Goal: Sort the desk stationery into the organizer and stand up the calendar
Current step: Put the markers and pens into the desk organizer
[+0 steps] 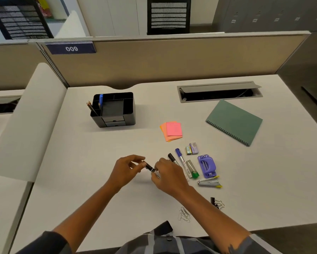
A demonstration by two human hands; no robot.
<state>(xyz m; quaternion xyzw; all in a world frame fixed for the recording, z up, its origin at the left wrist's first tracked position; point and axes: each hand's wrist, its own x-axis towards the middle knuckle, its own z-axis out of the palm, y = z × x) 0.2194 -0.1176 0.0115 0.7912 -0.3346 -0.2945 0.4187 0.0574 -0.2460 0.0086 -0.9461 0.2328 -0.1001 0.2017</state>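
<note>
Just above the desk's middle, both hands hold one black-capped marker [150, 167]. My left hand [125, 170] pinches its cap end and my right hand [169, 176] grips its barrel. The black organizer [128, 107] stands further back on the left, with pencils [90, 107] and a blue item [101, 99] in its left slots. Right of my hands lie another black marker [172, 158], a blue marker [179, 156], a green-capped highlighter [192, 169], a purple hole punch [206, 165], a stapler [209, 182], staple boxes [192, 149] and pink and orange sticky notes [172, 131]. The green spiral-bound calendar [234, 121] lies flat at the right.
Loose paper clips [184, 214] and binder clips [217, 202] lie near the front edge. An open grey cable tray [218, 88] is set into the desk at the back, in front of a beige partition [154, 59]. A white side divider [25, 121] bounds the left.
</note>
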